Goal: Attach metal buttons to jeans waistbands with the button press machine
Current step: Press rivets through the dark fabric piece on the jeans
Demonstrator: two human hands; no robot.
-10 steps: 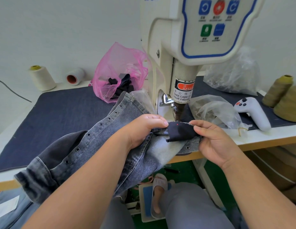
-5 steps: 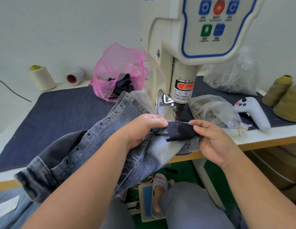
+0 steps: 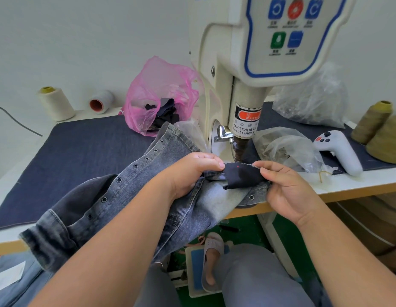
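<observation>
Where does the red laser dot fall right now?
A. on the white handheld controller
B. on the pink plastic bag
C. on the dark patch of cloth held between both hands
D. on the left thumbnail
C: the red laser dot sits on the dark patch of cloth, which the left hand and right hand pinch at either end under the button press machine.
</observation>
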